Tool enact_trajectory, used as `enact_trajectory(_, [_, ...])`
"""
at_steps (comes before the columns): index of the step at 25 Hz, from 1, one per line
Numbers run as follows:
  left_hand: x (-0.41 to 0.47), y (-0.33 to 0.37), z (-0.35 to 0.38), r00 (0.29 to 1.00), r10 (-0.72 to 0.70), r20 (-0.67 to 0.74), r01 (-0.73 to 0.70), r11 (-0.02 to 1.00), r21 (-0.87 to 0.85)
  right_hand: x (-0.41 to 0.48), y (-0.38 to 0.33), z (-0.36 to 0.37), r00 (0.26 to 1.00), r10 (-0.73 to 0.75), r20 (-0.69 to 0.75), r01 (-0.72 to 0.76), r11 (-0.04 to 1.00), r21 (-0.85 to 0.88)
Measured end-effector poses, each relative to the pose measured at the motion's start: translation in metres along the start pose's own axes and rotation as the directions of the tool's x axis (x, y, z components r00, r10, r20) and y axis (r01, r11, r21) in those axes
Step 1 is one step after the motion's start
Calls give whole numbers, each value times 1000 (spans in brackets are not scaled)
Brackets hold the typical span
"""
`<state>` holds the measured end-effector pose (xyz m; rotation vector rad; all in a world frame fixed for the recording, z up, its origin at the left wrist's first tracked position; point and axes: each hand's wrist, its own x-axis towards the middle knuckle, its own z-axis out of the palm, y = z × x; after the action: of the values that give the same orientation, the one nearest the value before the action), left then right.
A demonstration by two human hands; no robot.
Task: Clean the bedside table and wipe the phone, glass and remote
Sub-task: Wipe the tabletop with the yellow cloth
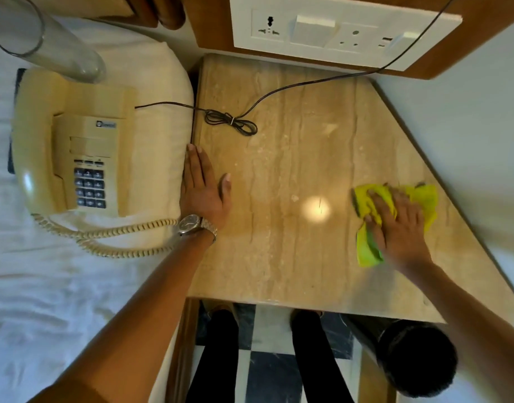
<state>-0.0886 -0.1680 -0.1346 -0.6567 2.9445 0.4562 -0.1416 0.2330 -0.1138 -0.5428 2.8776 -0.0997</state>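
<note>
The bedside table [293, 158] has a beige marble top. My right hand [398, 225] presses a yellow-green cloth [366, 251] flat on the table's right side. Flat at the table's left edge rests my left hand [205, 190], fingers together, holding nothing, a watch on its wrist. A beige corded phone [72, 146] sits on the white bed to the left, with a clear glass [46, 39] lying beyond it. A dark flat thing [13, 146] shows under the phone's left edge; I cannot tell whether it is the remote.
A thin black cable [232, 122] with a tied bundle crosses the table's back left. A white socket panel [337, 27] is on the wall behind. A black cylindrical bin [410, 356] stands on the floor at lower right, beside my legs.
</note>
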Motion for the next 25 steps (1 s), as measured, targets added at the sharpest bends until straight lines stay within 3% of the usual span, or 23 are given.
enact_trajectory(3, [2,-7,6,997,14,-73,-15,1000,-5,90,-29,-6,921,371,-118,-365,929,70])
enact_trajectory(6, [3,-8,11,996,30,-84,-30,1000,3,184,-65,-12,904,418,-89,-405,905,134])
enact_trajectory(9, [5,-12,11,996,23,-83,-22,1000,11,222,-112,-9,954,286,-88,-276,954,114])
enact_trajectory(12, [8,-10,8,997,53,-51,-51,998,31,182,-151,-1,996,3,-94,1,999,40])
enact_trajectory(14, [8,-5,3,998,46,40,-48,998,45,129,-159,7,986,-156,-60,158,987,23])
enact_trajectory(18, [21,-9,-40,960,64,272,-79,996,44,10,-169,32,969,-246,-13,246,969,20])
enact_trajectory(20, [24,-18,-78,947,254,194,-272,960,68,-33,-175,39,962,-273,25,273,962,0])
enact_trajectory(22, [18,-29,-110,924,382,-15,-376,915,147,-54,-180,39,964,-260,62,260,966,11])
enact_trajectory(23, [18,-36,-124,929,352,-111,-329,926,186,-57,-182,36,966,-249,73,248,969,21])
enact_trajectory(25, [28,-59,-152,954,93,-284,-40,981,189,-56,-183,32,965,-245,94,244,970,20])
